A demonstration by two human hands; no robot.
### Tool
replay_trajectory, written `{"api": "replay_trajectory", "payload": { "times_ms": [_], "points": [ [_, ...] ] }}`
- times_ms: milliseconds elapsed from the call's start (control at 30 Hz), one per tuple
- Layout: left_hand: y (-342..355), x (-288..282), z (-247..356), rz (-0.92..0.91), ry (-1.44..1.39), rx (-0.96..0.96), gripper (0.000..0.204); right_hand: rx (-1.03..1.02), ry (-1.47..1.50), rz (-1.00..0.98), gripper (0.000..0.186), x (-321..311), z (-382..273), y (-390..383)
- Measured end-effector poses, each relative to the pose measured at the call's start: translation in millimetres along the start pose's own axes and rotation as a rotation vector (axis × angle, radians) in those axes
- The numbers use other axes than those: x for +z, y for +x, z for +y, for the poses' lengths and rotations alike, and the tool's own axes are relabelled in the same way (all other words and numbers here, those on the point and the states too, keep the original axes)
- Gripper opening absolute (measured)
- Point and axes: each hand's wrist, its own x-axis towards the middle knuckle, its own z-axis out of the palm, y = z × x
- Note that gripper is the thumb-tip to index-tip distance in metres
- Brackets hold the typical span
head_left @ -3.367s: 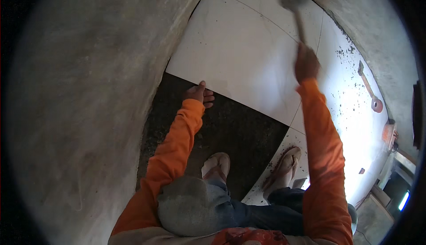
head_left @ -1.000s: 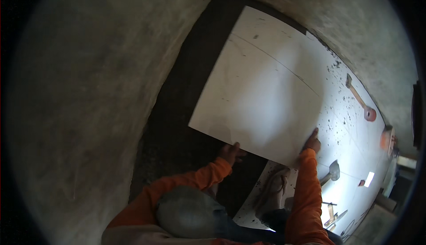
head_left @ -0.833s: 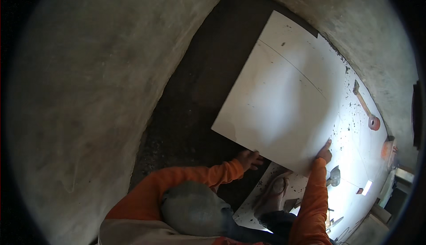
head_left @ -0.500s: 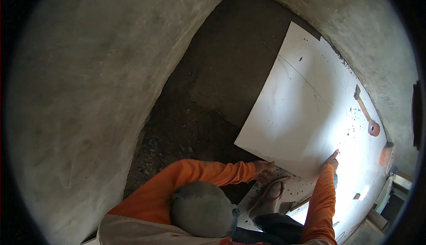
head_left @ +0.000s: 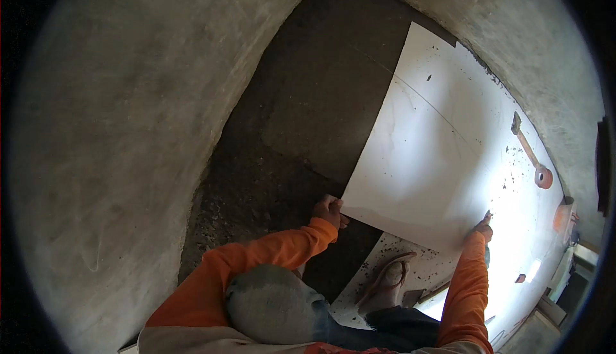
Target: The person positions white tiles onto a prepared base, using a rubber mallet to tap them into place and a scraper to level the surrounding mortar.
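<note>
The tile [head_left: 420, 145] is lying ahead of and between the left grip [head_left: 329, 210], curling at its near-left corner, and the right grip [head_left: 482, 228], resting at its near-right side; whether either is pinching it, I cannot tell.

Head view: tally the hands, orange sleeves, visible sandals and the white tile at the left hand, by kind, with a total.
Hands: left hand, right hand: 2
Orange sleeves: left sleeve, right sleeve: 2
Sandal: 1
White tile: 1
Total: 6
</note>
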Motion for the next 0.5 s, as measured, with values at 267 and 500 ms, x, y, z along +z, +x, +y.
{"api": "replay_trajectory", "payload": {
  "times_ms": [267,500],
  "points": [
    [14.2,25.2,-3.0,-0.108,0.029,0.037,0.023,-0.719,-0.446,-0.079,0.037,-106.3,15.9,5.4],
    [9.8,28.8,-5.5,-0.140,-0.017,0.064,0.021,-0.948,-1.000,-0.387,0.038,-226.0,110.3,-50.3]
  ]
}}
